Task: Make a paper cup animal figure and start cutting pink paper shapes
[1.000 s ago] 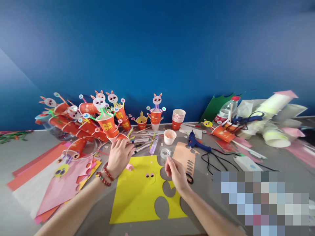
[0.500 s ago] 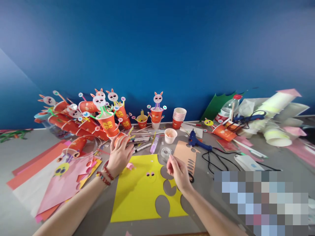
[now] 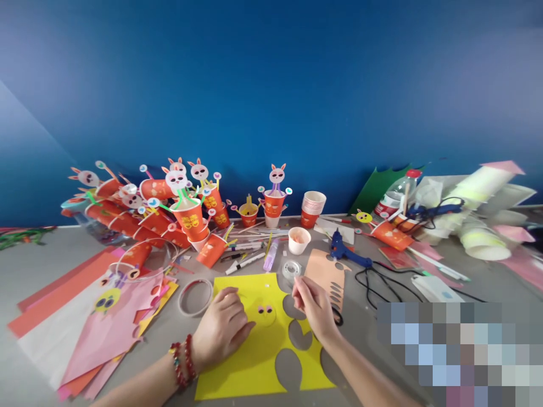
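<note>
My left hand (image 3: 224,329), with beaded bracelets at the wrist, is over the left part of a yellow sheet (image 3: 237,367) with cut-out holes. Its fingers are loosely bent, the thumb stands apart, and nothing shows in it. Beside it lies a roll of tape (image 3: 181,302). My right hand (image 3: 316,311) is closed above the sheet's right edge, near a small clear tape roll (image 3: 291,270); whatever its fingers hold is hidden. Between the hands, a pair of stuck-on eyes (image 3: 265,310) shows on the yellow sheet. An orange paper cup (image 3: 212,250) lies on its side beyond my left hand.
Decorated rabbit cups (image 3: 190,220) crowd the back left. Coloured paper sheets (image 3: 93,333) lie at left. Stacked cups (image 3: 311,209), a white cup (image 3: 299,241) and markers (image 3: 246,263) stand or lie behind the sheet. A blue glue gun (image 3: 350,255) trails its black cord at right.
My left hand has left the orange cup and come back toward me over the yellow sheet, uncovering the cup and the tape roll. The right hand stays closed in nearly the same place.
</note>
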`<state>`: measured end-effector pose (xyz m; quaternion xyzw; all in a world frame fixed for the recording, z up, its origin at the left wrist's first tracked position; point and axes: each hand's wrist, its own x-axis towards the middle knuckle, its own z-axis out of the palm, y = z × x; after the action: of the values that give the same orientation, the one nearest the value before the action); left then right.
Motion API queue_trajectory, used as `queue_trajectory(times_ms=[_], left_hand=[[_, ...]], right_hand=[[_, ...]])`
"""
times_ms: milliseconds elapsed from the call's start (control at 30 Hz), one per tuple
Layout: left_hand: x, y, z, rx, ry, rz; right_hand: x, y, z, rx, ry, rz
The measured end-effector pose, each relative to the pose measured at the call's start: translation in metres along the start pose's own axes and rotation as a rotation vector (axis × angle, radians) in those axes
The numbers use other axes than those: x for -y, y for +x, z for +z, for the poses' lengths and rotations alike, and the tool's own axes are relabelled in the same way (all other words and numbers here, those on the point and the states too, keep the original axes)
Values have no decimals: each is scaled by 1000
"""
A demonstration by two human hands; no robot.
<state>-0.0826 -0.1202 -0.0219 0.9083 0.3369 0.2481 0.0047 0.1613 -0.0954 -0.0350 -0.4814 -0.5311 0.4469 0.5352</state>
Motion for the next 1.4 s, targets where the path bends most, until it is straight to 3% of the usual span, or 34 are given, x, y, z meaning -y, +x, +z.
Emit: queue_trajectory(times_ms=[200,367,500,600,700,900,1167,1300,1400], left_hand=[[5,-8,3,33,-20,-83],[24,-3,-7,-17,86,-169],[49,21,-28,-50,246,-180],[71,53,-38,15,401,-221],[89,90,-31,69,447,-213],[100,142,10,236,477,-232],[114,150,26,442,505,-314],[120,150,19,427,493,-310],[114,151,1,337,474,-282]], right_hand=[[-1,2,-3,-14,9,4],[-10,2,-2,30,-4,7],[-12,3,0,52,-37,11],[-10,4,0,68,-64,5],[-9,5,0,69,-116,-18],[-10,6,-2,83,-238,-91],[-2,3,-4,130,-311,-111],[-1,3,-4,135,-320,-115],[0,3,-4,137,-309,-117]])
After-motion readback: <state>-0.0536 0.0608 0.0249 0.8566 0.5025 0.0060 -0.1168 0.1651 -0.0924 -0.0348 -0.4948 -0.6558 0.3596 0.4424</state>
